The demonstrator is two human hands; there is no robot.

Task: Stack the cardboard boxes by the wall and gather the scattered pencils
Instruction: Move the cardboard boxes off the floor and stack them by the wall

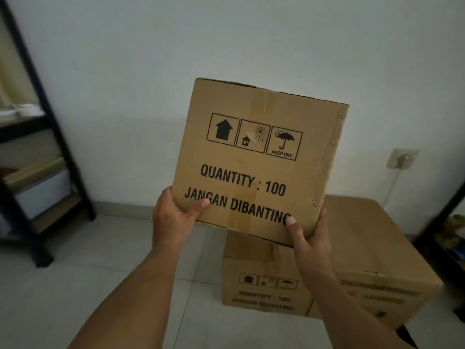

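I hold a brown cardboard box [256, 157] up in the air, tilted, its printed side with "QUANTITY : 100" facing me. My left hand [173, 220] grips its lower left corner, thumb on the printed face. My right hand [310, 238] grips the lower right corner, thumb over the last letters. Below the held box, a second printed box [261, 283] stands on the floor. Right beside it sits a larger cardboard box [372, 245], close to the white wall. No pencils are in view.
A black metal shelf rack [47, 137] with papers and a white bin stands at the left. Another dark rack [450, 238] is at the right edge. A wall socket [402, 158] with a cable is on the wall. Pale floor tiles [75, 285] spread in front.
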